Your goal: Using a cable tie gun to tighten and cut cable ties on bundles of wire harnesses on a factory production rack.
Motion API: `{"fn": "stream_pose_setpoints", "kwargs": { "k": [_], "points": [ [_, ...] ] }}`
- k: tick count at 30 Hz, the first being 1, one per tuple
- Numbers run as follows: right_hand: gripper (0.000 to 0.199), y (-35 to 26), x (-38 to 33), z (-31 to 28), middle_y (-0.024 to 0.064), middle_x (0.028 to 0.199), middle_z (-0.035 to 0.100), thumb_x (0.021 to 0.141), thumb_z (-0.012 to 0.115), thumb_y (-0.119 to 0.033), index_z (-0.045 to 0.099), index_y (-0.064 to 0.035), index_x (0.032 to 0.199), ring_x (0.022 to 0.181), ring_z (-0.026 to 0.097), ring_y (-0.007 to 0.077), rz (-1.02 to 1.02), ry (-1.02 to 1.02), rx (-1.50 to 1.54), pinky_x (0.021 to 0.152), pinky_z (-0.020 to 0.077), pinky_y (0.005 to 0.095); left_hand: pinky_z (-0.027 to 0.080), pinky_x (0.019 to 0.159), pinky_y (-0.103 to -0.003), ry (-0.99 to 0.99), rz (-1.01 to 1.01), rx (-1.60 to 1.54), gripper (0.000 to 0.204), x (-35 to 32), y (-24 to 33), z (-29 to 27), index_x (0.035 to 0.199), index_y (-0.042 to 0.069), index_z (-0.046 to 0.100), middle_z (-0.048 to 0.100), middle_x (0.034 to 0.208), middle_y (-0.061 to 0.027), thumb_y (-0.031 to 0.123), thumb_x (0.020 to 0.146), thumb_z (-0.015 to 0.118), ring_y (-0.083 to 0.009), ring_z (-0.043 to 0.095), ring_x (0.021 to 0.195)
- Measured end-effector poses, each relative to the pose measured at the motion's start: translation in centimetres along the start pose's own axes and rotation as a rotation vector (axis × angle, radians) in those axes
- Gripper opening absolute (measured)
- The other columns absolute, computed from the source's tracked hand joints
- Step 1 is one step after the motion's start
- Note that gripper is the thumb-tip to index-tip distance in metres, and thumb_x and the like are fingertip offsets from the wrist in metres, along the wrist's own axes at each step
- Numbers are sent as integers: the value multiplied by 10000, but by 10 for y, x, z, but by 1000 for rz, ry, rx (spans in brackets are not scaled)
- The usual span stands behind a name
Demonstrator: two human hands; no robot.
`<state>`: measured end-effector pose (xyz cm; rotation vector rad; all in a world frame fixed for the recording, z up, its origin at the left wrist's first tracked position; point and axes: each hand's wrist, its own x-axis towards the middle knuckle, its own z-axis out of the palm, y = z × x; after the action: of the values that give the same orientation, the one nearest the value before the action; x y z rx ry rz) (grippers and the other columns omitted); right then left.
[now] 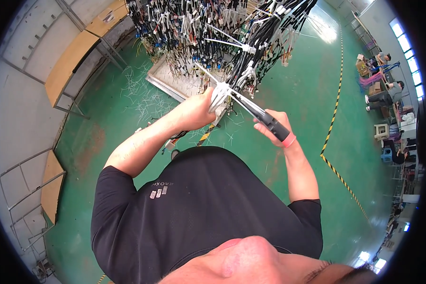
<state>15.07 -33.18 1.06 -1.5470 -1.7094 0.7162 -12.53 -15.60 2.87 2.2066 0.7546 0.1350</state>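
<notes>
My left hand [199, 110] grips a bunch of white cable ties [221, 93] where they meet a thick bundle of black wires [251, 52]. My right hand [271, 127] holds a dark tool with a black handle and a pink end [275, 127]; its tip points toward the ties. The bundle rises to a big wire harness board [199, 28] hung with black and white wires, connectors and ties, straight ahead of me.
Cut-off white tie ends litter the green floor [142, 94]. Wooden-topped metal benches [73, 57] stand at the left. A yellow-black floor line [336, 109] runs on the right. Other people sit working at far right [386, 94].
</notes>
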Motion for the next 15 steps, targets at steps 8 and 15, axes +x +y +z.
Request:
{"fn": "stream_pose_setpoints", "kwargs": {
  "k": [8, 15],
  "points": [
    [525, 16, -2, -8, 137, 1217, 621, 812, 807, -116, 607, -38, 1291, 1093, 653, 301, -66, 101, -196, 970, 534, 378, 546, 869, -596, 47, -12, 80, 394, 6, -15, 6, 1179, -47, 444, 701, 944, -350, 119, 892, 658, -535, 701, 963],
    [590, 11, -12, -14, 115, 1267, 706, 877, 707, -67, 605, 38, 1449, 1212, 661, 228, 54, 53, 573, 1108, 496, 404, 550, 863, -588, 59, -27, 99, 370, 6, -9, 9, 1204, -49, 453, 701, 933, -337, 84, 901, 618, -527, 702, 957]
  ]
}}
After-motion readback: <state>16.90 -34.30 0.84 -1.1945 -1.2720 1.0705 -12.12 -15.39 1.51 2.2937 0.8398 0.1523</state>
